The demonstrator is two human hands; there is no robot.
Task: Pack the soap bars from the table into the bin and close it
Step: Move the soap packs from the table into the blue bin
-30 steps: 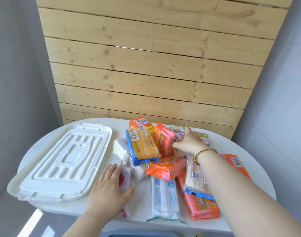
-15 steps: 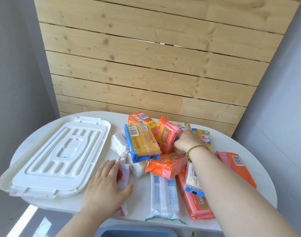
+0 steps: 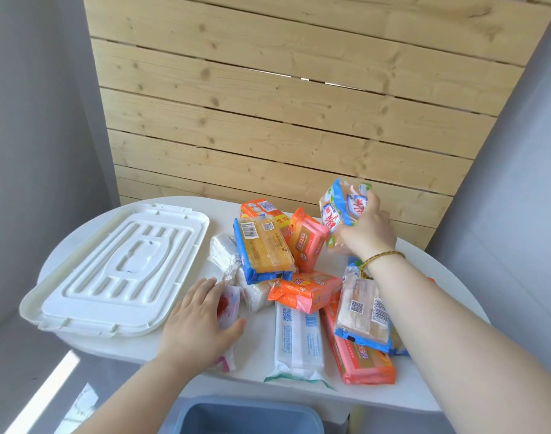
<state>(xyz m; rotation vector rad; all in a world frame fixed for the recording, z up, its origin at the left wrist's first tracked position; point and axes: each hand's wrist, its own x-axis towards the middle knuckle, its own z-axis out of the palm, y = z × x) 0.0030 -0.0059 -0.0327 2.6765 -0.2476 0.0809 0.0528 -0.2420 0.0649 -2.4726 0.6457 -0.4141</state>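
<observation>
Several wrapped soap bars lie piled on the round white table [image 3: 437,286]. My right hand [image 3: 366,233] grips a clear-wrapped soap bar with blue and red print [image 3: 343,208], lifted above the back of the pile. My left hand [image 3: 199,324] rests flat on a small white soap pack with a red mark [image 3: 228,305] near the front edge. A yellow bar in blue wrap [image 3: 263,249], orange packs [image 3: 305,289] and a long white pack [image 3: 297,339] lie between the hands. The blue-grey bin [image 3: 249,416] stands open below the table's front edge.
The bin's white ribbed lid [image 3: 117,270] lies flat on the table's left half, overhanging the edge. A wooden slat wall [image 3: 283,104] stands right behind the table. Grey walls close in on both sides.
My right hand has closed on the clear-wrapped bar at the back of the pile and raised it off the table. The left hand has stayed on the small white pack.
</observation>
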